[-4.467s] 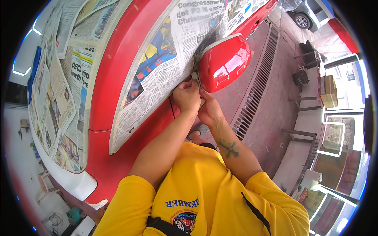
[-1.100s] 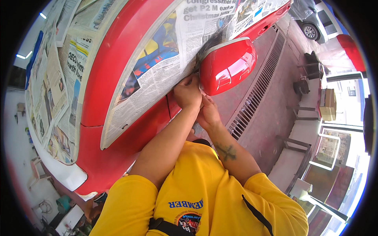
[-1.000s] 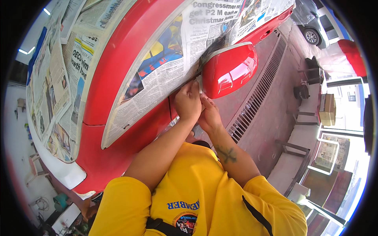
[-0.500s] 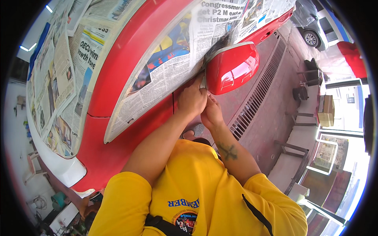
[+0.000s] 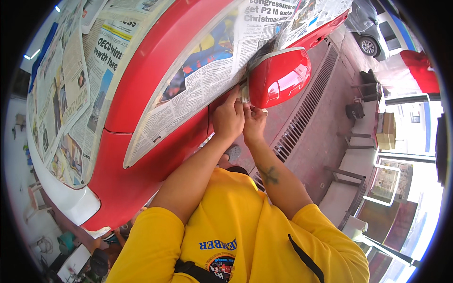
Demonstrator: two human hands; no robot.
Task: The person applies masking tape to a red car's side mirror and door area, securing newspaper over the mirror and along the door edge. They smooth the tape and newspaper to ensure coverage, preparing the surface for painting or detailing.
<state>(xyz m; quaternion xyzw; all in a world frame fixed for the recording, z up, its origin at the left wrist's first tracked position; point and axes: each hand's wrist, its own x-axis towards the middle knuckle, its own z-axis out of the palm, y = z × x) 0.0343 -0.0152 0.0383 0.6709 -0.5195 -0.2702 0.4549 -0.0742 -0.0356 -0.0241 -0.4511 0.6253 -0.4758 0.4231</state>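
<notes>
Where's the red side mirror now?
Head view, upper part, right of centre: the red side mirror sits just above the right hand, between the newspaper-covered window and the floor grate.

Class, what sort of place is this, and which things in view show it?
Probably a car paint shop: newspaper covers parts of the red car, another car stands partly under plastic sheeting, and a long grate runs along the floor.
</notes>
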